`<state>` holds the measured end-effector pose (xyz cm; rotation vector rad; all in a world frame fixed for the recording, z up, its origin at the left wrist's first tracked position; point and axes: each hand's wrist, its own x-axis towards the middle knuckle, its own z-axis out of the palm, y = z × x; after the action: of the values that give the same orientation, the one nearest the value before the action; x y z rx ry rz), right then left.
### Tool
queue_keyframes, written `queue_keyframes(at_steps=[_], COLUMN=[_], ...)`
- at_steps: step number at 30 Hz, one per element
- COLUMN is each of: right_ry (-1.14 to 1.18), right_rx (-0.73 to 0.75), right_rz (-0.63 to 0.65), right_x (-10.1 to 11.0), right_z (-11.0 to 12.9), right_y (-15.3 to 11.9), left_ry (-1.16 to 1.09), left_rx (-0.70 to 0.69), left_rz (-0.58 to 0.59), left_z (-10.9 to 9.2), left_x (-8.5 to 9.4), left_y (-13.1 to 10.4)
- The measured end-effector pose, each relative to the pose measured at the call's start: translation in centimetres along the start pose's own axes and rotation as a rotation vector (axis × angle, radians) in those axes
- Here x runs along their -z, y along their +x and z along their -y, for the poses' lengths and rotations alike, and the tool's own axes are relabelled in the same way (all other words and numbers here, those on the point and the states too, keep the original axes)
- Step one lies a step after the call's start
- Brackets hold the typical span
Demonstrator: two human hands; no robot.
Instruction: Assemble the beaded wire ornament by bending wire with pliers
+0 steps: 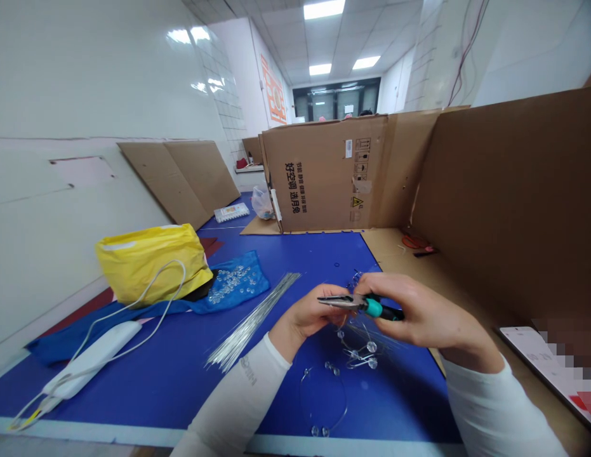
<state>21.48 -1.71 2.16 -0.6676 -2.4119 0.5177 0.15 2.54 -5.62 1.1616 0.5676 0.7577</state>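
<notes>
My right hand [409, 304] is closed around a pair of needle-nose pliers [371, 307] with teal and black handles. Their metal jaws point left and lie across the front of my left hand [318, 311]. The left fingers are bent together beside the jaws, at the top of a beaded wire piece [355, 352]; the exact grip is partly hidden by the pliers. Clear round beads hang on this wire below both hands. Nearer the table edge lies a wire ring [346, 406] with several clear beads on it.
A bundle of straight wires [257, 320] lies left of my hands. Beyond it are clear beads [233, 282] on blue cloth, a yellow bag [155, 263] and a white power strip [92, 358]. Cardboard [324, 178] walls the back and right; a phone [543, 362] lies at right.
</notes>
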Motion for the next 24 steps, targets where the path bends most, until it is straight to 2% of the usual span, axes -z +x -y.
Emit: queue_keyframes(at_steps=[7,15,20,24], right_ry=[-0.086,-0.091,-0.065,-0.047], right_rx=[0.045,0.049,0.073,0.072], right_rz=[-0.021,-0.072,-0.115,-0.167], right_x=[-0.1,-0.5,-0.6,-0.8], right_z=[0.3,0.4,0.7,0.8], right_y=[0.2,0.4,0.6,0.6], left_ry=[0.035,0.125,0.151,0.142], left_rx=[0.016,-0.045,-0.071,-0.091], left_rz=[0.026,0.104,0.096,0.027], left_z=[-0.6,-1.6,-2.1,-2.2], left_x=[-0.3,-0.4,-0.7,-0.7], left_y=[-0.4,-0.9,-1.0,-1.1])
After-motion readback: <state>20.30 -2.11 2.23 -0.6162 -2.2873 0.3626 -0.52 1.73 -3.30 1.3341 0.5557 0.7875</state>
